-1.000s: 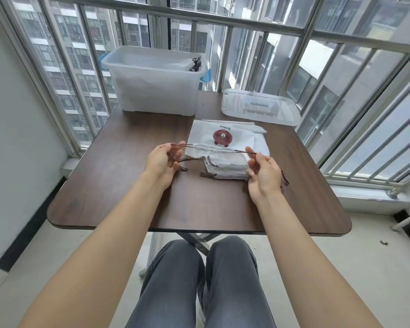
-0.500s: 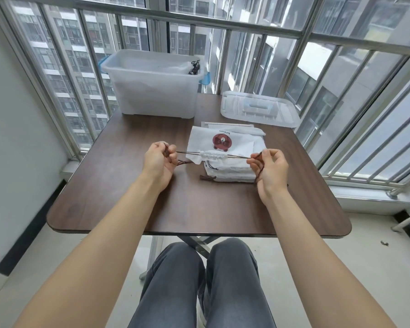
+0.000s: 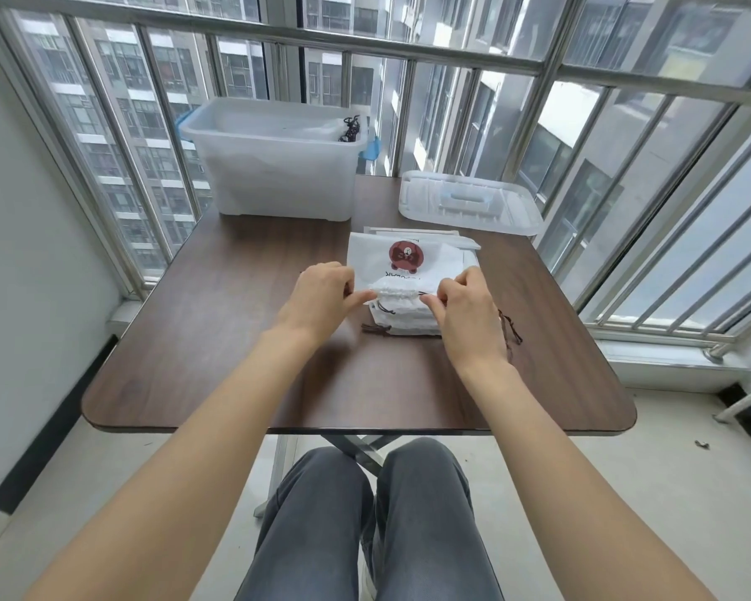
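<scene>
A white drawstring bag (image 3: 402,264) with a red round print lies on top of a small stack of similar white bags (image 3: 408,323) on the brown table (image 3: 243,375). Its gathered mouth (image 3: 396,293) faces me. My left hand (image 3: 324,292) pinches the left end of that gathered mouth. My right hand (image 3: 467,312) pinches the right end. Brown cords (image 3: 510,327) trail out from under my right hand and from the stack's front.
A clear plastic storage bin (image 3: 278,167) stands at the table's far left, dark cords hanging on its rim. Its flat lid (image 3: 469,201) lies at the far right. Metal window bars surround the table's far and right sides. My knees are under the near edge.
My hands were apart, pulling the brown drawstrings outward. They have moved inward and now pinch the two ends of the bag's gathered mouth.
</scene>
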`<state>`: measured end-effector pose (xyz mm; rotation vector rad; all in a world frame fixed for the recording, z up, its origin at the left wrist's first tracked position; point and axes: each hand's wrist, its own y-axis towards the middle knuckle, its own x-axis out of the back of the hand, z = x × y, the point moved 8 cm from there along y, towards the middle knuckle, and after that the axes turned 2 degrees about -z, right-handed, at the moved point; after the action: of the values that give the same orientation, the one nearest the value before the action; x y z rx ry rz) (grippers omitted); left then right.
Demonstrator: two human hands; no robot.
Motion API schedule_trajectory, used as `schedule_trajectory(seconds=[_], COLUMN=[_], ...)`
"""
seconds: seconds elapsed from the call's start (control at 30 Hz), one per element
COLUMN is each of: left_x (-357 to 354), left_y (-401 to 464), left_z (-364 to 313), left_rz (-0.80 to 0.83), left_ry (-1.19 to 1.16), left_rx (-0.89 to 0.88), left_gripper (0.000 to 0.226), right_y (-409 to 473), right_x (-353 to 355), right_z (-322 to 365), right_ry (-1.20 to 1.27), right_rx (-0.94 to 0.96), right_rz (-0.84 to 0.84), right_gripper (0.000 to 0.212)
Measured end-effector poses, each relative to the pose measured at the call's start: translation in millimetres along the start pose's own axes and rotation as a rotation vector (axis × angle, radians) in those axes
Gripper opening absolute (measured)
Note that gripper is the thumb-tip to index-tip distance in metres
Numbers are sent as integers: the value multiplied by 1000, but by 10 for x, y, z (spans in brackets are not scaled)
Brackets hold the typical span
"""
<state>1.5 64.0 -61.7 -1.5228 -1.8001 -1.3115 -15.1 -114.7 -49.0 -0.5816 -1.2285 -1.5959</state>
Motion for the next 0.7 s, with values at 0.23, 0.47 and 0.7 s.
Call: schedule_trajectory(seconds=[0.23,0.47,0.7], left_x=[85,109,49], left_y=[-23,-65,-94], left_z=[56,107,123], left_rz=[-63,-84,-83], left_ry=[91,191,193], left_rx=[162,195,252], left_gripper=[52,51,53], right_y=[17,19,-1], right_x=[-28,-57,-32], right_z=[-47,-104,-123], right_ry=[63,45,33], right_rx=[-42,-72,-76], right_rz=[5,-21,-23], right_gripper=[34,35,35])
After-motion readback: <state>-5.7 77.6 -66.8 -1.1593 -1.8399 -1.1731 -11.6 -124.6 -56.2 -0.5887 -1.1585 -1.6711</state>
